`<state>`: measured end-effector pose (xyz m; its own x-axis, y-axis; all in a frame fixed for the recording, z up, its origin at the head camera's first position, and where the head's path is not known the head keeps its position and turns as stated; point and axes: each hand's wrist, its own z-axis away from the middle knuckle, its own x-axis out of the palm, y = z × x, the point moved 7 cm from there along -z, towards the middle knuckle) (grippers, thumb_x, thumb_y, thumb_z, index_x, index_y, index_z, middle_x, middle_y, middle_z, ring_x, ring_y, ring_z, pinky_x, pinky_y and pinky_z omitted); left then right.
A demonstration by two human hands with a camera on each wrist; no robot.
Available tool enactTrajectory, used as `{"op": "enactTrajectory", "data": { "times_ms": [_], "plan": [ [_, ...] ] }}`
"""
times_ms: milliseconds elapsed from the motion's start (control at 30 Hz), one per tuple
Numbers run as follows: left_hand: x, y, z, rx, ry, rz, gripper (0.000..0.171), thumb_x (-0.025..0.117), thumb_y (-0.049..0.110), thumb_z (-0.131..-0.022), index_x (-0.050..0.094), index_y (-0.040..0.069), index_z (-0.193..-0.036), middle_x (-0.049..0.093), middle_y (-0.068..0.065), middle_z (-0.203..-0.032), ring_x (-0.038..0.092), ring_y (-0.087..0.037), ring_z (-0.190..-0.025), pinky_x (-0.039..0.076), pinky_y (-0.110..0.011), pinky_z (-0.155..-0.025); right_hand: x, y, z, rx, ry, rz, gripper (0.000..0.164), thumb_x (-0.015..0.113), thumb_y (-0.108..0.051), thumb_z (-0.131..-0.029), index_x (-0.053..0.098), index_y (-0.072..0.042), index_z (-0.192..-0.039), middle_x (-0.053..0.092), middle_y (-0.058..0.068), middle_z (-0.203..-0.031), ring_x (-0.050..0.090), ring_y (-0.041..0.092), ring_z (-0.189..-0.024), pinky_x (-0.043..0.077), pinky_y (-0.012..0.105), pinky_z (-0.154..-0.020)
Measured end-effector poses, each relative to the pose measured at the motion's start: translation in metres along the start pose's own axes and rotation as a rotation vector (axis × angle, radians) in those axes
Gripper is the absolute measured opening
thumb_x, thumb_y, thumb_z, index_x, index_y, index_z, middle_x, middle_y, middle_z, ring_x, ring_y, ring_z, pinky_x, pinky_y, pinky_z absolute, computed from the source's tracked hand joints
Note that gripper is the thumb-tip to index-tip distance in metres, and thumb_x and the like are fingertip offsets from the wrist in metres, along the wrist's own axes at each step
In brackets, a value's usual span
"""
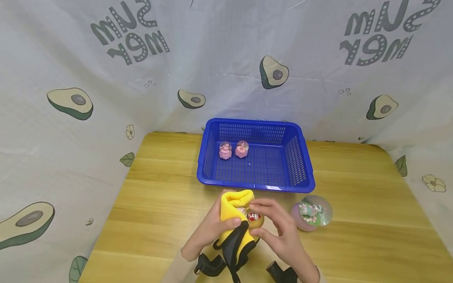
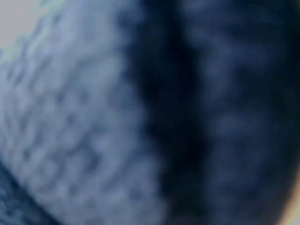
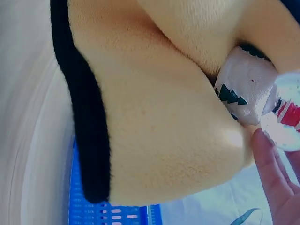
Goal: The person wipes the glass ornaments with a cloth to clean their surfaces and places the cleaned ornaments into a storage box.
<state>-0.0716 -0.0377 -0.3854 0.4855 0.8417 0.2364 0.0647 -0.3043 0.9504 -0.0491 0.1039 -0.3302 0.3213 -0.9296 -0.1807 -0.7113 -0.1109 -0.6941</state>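
Note:
My left hand [image 1: 211,226] grips a yellow plush cloth [image 1: 229,211] with black edging, which is folded around the base of a small snow globe [image 1: 254,217]. Fingers and thumb of my right hand [image 1: 283,232] pinch the globe's clear dome from either side. In the right wrist view the globe's white base [image 3: 246,86], with dark green tree shapes, pokes out of the cloth [image 3: 159,108], and red shows inside the dome. Blurred fabric [image 2: 75,112] fills the left wrist view, so the left fingers are hidden there.
Beyond the hands stands a blue perforated basket [image 1: 256,186] with two small pink snow globes [image 1: 225,151] in its left part. A larger snow globe [image 1: 313,212] with a lilac base lies tilted right of my right hand, on the wooden table [image 1: 148,208]. A printed curtain [image 1: 226,47] hangs behind.

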Motion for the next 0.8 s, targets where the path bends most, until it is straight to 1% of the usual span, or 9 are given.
{"op": "enactTrajectory", "data": {
  "times_ms": [167,267,333,367,433,533,567,700,800],
  "plan": [
    [0.004,0.003,0.001,-0.006,-0.012,-0.003,0.056,0.064,0.024,-0.09,0.034,0.0,-0.13,0.05,-0.011,-0.117,0.056,-0.015,-0.09,0.051,-0.026,-0.076,-0.001,-0.001,-0.001,-0.028,0.005,0.002,0.042,0.068,-0.015,-0.087,0.058,0.009,-0.12,0.053,0.025,-0.117,0.052,0.021,-0.114,0.046,0.024,-0.092],
    [0.006,0.005,0.002,0.0,0.006,-0.029,0.055,0.064,0.025,-0.09,0.035,-0.001,-0.129,0.049,-0.01,-0.118,0.055,-0.014,-0.089,0.05,-0.024,-0.074,-0.002,0.0,-0.001,-0.016,0.022,-0.032,0.042,0.068,-0.013,-0.086,0.056,0.012,-0.119,0.054,0.024,-0.117,0.052,0.021,-0.114,0.047,0.026,-0.092],
    [0.007,0.007,0.001,0.015,0.024,-0.068,0.054,0.065,0.026,-0.09,0.037,0.001,-0.128,0.048,-0.01,-0.119,0.054,-0.014,-0.089,0.05,-0.024,-0.074,-0.003,0.002,-0.002,0.001,0.04,-0.055,0.043,0.068,-0.011,-0.086,0.055,0.014,-0.118,0.054,0.024,-0.117,0.052,0.021,-0.115,0.046,0.027,-0.094],
    [0.007,0.009,0.001,0.028,0.033,-0.092,0.053,0.066,0.027,-0.089,0.039,0.002,-0.127,0.048,-0.009,-0.12,0.054,-0.014,-0.089,0.05,-0.024,-0.073,-0.005,0.002,-0.003,0.011,0.051,-0.067,0.043,0.069,-0.011,-0.085,0.055,0.015,-0.117,0.054,0.023,-0.117,0.052,0.021,-0.115,0.045,0.028,-0.095],
    [0.008,0.014,-0.001,0.08,0.045,-0.155,0.051,0.067,0.028,-0.089,0.042,0.004,-0.126,0.047,-0.01,-0.121,0.053,-0.016,-0.093,0.051,-0.026,-0.074,-0.007,0.004,-0.003,0.036,0.077,-0.093,0.043,0.07,-0.009,-0.084,0.055,0.016,-0.116,0.055,0.021,-0.118,0.053,0.021,-0.115,0.044,0.03,-0.096],
    [0.01,0.019,0.0,0.157,0.067,-0.26,0.048,0.069,0.029,-0.087,0.046,0.008,-0.124,0.048,-0.009,-0.121,0.051,-0.019,-0.1,0.05,-0.029,-0.078,-0.009,0.005,-0.001,0.083,0.104,-0.145,0.043,0.07,-0.004,-0.083,0.054,0.016,-0.117,0.055,0.019,-0.119,0.053,0.021,-0.114,0.045,0.029,-0.095],
    [0.011,0.02,0.001,0.185,0.069,-0.292,0.048,0.07,0.029,-0.087,0.047,0.008,-0.124,0.048,-0.009,-0.12,0.05,-0.02,-0.101,0.05,-0.03,-0.079,-0.009,0.005,0.0,0.098,0.111,-0.164,0.042,0.07,-0.001,-0.083,0.053,0.016,-0.118,0.055,0.018,-0.119,0.054,0.021,-0.111,0.047,0.027,-0.093],
    [0.016,0.025,0.005,0.263,0.085,-0.442,0.054,0.076,0.022,-0.081,0.047,0.01,-0.124,0.047,-0.008,-0.122,0.048,-0.022,-0.109,0.046,-0.035,-0.09,-0.011,0.007,0.004,0.194,0.14,-0.197,0.039,0.067,0.008,-0.083,0.052,0.017,-0.118,0.057,0.015,-0.119,0.055,0.019,-0.109,0.049,0.024,-0.086],
    [0.02,0.029,0.009,0.3,0.093,-0.556,0.061,0.08,0.019,-0.076,0.046,0.011,-0.126,0.044,-0.008,-0.126,0.048,-0.023,-0.112,0.043,-0.037,-0.094,-0.011,0.009,0.007,0.283,0.169,-0.206,0.037,0.064,0.012,-0.083,0.051,0.017,-0.118,0.058,0.009,-0.118,0.056,0.016,-0.11,0.049,0.023,-0.085]
  ]
}}
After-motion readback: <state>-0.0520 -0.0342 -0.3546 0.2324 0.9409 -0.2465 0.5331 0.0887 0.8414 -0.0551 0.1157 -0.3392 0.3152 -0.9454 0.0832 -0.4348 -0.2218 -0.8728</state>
